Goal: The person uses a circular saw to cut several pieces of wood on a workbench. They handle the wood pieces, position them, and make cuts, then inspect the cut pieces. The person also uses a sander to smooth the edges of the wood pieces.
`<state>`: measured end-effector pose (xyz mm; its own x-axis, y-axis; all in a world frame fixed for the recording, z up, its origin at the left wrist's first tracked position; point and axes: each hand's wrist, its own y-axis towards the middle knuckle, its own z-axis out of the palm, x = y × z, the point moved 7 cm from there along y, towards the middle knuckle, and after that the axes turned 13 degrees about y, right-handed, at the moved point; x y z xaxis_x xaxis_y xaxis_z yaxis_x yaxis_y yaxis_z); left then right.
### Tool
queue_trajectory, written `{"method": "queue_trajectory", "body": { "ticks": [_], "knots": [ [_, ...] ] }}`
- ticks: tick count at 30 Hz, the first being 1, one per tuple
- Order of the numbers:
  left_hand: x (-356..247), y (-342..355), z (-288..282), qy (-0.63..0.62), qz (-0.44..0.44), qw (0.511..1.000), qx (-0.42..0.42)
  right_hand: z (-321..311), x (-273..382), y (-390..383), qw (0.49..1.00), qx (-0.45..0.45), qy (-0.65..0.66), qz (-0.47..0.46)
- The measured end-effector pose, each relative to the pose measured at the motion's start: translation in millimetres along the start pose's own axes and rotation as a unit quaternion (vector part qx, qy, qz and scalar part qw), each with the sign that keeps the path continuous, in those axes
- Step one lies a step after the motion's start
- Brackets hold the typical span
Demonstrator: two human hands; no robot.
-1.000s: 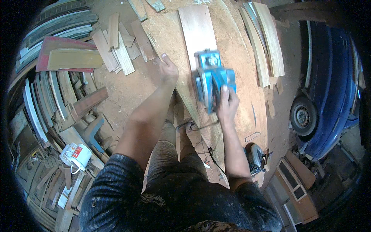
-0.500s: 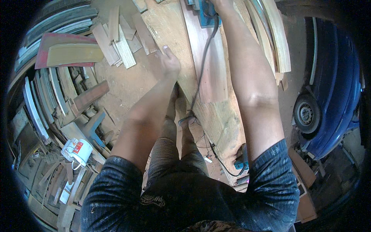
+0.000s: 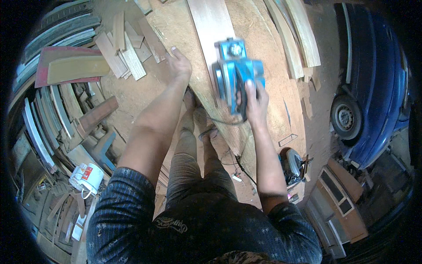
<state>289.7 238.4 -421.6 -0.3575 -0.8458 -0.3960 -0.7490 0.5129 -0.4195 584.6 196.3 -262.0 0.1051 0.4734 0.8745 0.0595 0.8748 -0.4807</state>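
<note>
My right hand is wrapped round the rear handle of a blue electric planer. The planer is over the near end of a long pale plank and hides part of it; whether the two touch I cannot tell. From the handle a dark cord curves left and down. The plank lies lengthwise on a large wooden worktop. Beside the worktop's left edge is my left hand, its fingers apart and nothing in them.
Long boards rest along the worktop's right side. A dark power tool sits near its lower right. Short offcuts and a wood stack are at left, with a white bucket. A blue car stands at right.
My right hand has drawn the planer back toward me from the far end, baring more of the plank. My left hand has hardly moved and stays open.
</note>
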Motion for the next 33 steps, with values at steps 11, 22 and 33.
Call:
{"method": "queue_trajectory", "body": {
  "ticks": [11, 22, 33],
  "knots": [
    [-11, -11, -14, 0.016, 0.033, 0.998, -0.043, -80, -51, -132, 0.985, -0.024, -0.14, -0.096],
    [-10, -11, -9, -0.028, -0.021, 0.999, 0.021, 15, 13, 57, 0.987, -0.016, -0.099, -0.124],
    [-13, -11, -10, -0.086, 0.031, 0.995, -0.026, 151, 134, 264, 0.976, 0.009, -0.072, -0.207]
  ]
}}
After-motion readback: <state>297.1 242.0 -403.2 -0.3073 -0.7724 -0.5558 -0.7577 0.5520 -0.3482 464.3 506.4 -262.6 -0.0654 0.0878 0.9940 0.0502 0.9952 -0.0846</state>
